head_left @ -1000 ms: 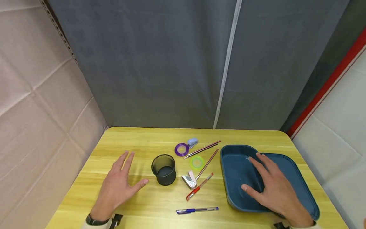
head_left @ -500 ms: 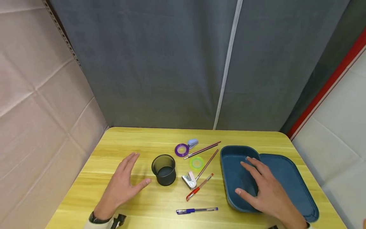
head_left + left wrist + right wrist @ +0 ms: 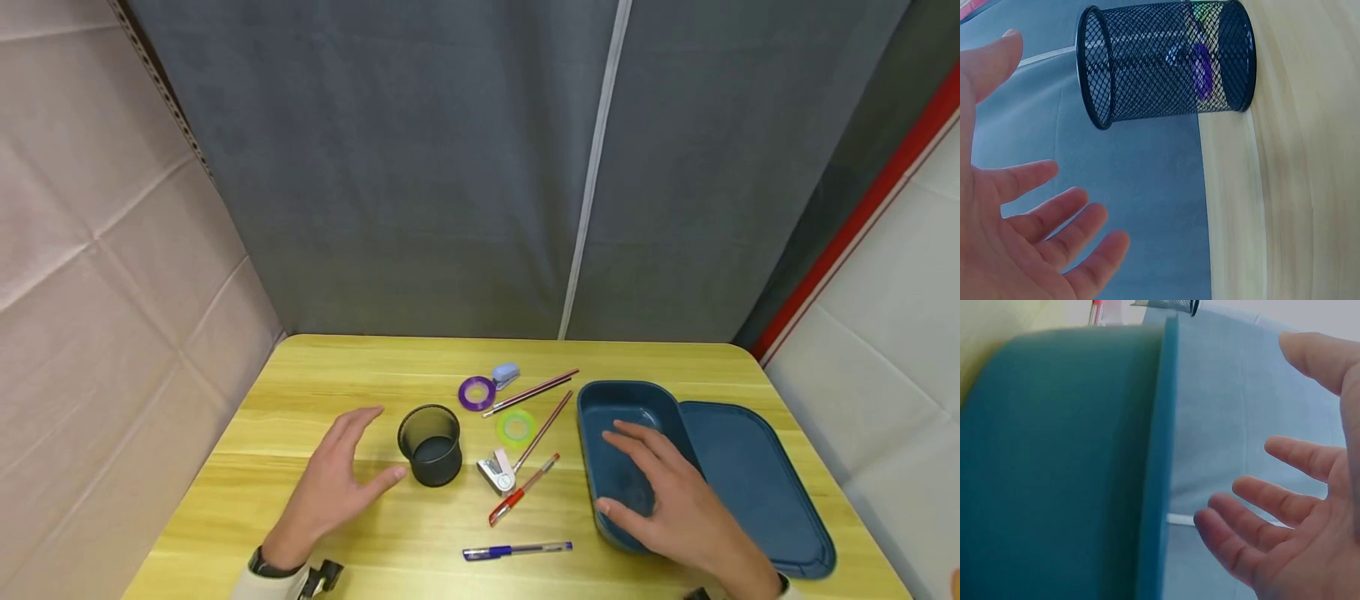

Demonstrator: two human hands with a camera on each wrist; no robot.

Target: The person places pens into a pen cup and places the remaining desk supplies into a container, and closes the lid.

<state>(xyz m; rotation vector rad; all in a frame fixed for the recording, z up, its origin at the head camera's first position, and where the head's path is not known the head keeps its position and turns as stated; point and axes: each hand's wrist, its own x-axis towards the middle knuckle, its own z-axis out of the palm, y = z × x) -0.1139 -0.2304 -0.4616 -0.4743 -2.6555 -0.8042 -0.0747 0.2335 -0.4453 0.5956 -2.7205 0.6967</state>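
My left hand (image 3: 330,487) hovers just left of a black mesh pen cup (image 3: 431,446), fingers spread and holding nothing. In the left wrist view the upright cup (image 3: 1166,62) stands apart from the thumb and fingers. Over the blue rectangular bin (image 3: 622,533) is my right hand (image 3: 667,504), its fingers loosely spread with nothing in them. The right wrist view has the bin's wall (image 3: 1054,456) close beside the hand. Between the hands lie a blue pen (image 3: 517,551), a red pen (image 3: 525,489) and a small stapler with a pink part (image 3: 497,472).
A blue lid (image 3: 765,483) lies right of the bin. Toward the back are a purple tape roll (image 3: 477,393), a green tape roll (image 3: 517,427), a light-blue stapler-like item (image 3: 506,375) and several pencils (image 3: 543,429). A grey curtain (image 3: 420,183) hangs behind the table.
My left hand has drifted right toward the pen cup. My right hand has moved left and slightly nearer over the bin, uncovering more of the lid. The objects stay where they were.
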